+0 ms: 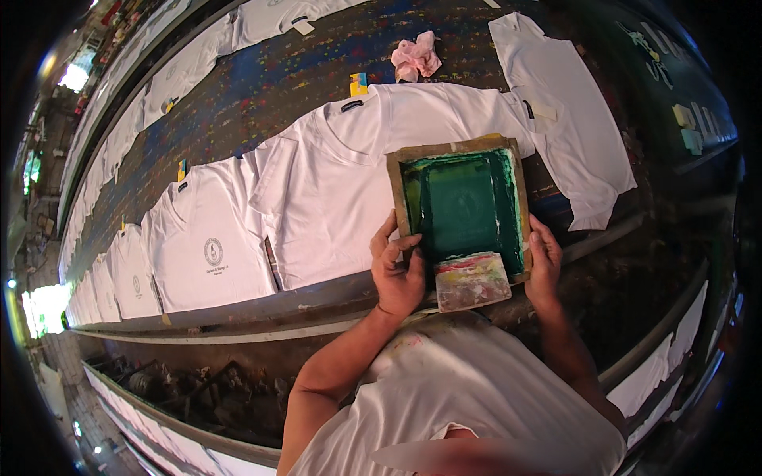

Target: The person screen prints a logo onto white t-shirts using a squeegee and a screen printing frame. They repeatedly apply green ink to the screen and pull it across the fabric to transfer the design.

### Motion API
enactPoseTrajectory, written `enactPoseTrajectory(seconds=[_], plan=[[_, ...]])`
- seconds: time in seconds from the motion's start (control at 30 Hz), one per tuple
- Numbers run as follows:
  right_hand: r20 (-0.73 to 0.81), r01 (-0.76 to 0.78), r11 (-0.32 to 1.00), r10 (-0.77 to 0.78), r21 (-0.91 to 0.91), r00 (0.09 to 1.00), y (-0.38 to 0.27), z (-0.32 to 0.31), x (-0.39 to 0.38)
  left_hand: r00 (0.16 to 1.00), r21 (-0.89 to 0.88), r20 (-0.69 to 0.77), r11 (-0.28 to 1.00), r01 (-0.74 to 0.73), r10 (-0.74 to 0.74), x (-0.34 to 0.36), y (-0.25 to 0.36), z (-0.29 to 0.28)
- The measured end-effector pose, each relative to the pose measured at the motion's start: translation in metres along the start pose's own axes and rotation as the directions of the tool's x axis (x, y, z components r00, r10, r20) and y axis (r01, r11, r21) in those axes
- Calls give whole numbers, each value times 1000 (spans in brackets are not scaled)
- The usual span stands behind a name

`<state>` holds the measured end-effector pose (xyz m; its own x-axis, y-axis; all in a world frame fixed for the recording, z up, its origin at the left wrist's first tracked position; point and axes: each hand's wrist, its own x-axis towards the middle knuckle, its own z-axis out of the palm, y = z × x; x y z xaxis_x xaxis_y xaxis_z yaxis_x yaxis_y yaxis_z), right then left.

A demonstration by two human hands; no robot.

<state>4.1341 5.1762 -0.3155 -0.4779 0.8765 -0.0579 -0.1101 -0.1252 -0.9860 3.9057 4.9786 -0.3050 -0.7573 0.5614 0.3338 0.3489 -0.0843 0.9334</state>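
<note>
Between my hands is a wooden-framed printing screen (pixel 464 198) with green mesh and a faint round design in its middle. My left hand (pixel 397 266) grips the frame's left side, thumb at the edge. On the opposite side, my right hand (pixel 544 258) is closed around the lower right of the frame. A paint-smeared squeegee (pixel 473 284) rests at the screen's lower end, sticking out over the near edge. Beneath and left of the screen lies a white V-neck T-shirt (pixel 333 190), its right part hidden by the frame.
Along the long table to the left lie more white T-shirts (pixel 178 254), several with a round dark print on the front. Another white shirt (pixel 563 111) lies folded at the right. A crumpled pink cloth (pixel 415 57) sits on the paint-spotted table surface (pixel 317 67) beyond.
</note>
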Motion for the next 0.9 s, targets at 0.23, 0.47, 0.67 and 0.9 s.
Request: enactPoseTrajectory(seconds=[0.23,0.47,0.67,0.9], plan=[[137,159,983,-146,-89,980,22,34,28,996,-22,-71,999,48,-49,18,-15,-24],[189,148,977,-117,-155,975,27,45,38,997,-2,-69,1000,30,-31,23,-30,-30],[219,164,954,-109,-252,970,26,43,39,994,-60,-85,997,58,-63,24,-36,-29],[190,204,897,-138,-393,972,20,47,41,996,6,-67,998,60,-59,26,-38,-32]])
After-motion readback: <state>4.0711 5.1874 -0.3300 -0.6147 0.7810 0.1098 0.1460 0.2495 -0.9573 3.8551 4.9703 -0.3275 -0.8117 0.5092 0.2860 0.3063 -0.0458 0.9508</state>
